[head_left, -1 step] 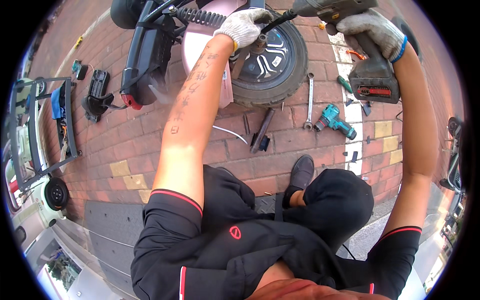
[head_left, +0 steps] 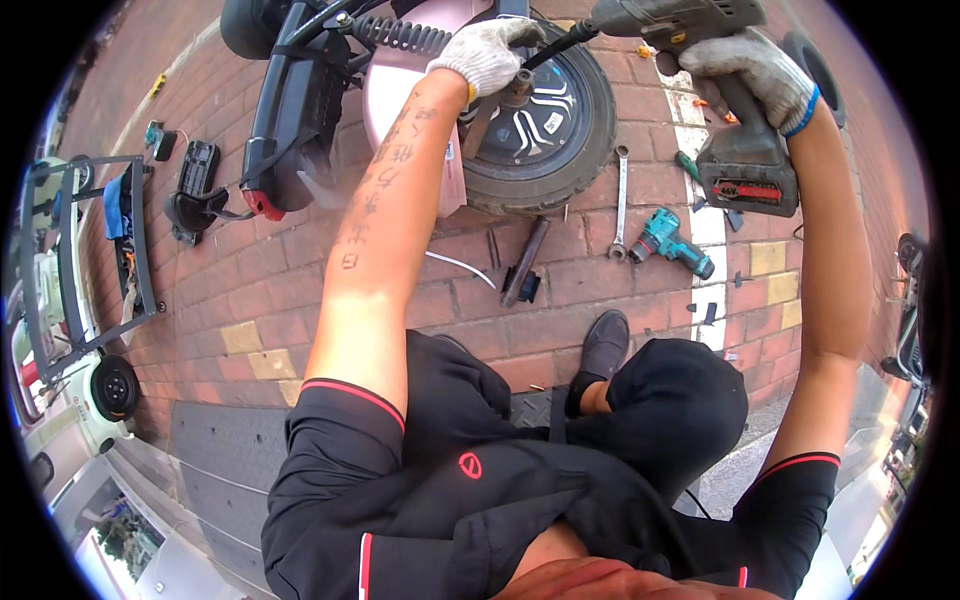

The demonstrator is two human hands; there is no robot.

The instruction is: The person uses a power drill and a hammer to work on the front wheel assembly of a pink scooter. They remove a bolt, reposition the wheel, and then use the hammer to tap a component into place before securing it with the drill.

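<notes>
My right hand (head_left: 745,70), in a white knit glove, is wrapped round the grip of a dark cordless impact wrench (head_left: 680,20). From the wrench's nose a black shaft (head_left: 565,43) slants left and down toward the wheel hub. My left hand (head_left: 488,55), gloved too, is closed beside the shaft's far end; what its fingers grip is hidden. Below them is a black scooter wheel (head_left: 545,130) with a hub motor and a metal axle end (head_left: 517,90). A pink body panel (head_left: 390,100) and a coil spring shock (head_left: 405,34) stand left of the wheel.
On the brick paving lie a spanner (head_left: 621,200), a teal cordless drill (head_left: 672,243), a dark metal tube (head_left: 525,262) and a green-handled tool (head_left: 687,165). A black frame (head_left: 88,255) stands at far left, near a black battery-like case (head_left: 197,175).
The impact wrench and my right hand have shifted slightly to the right and down. My left hand and the wheel stay in place.
</notes>
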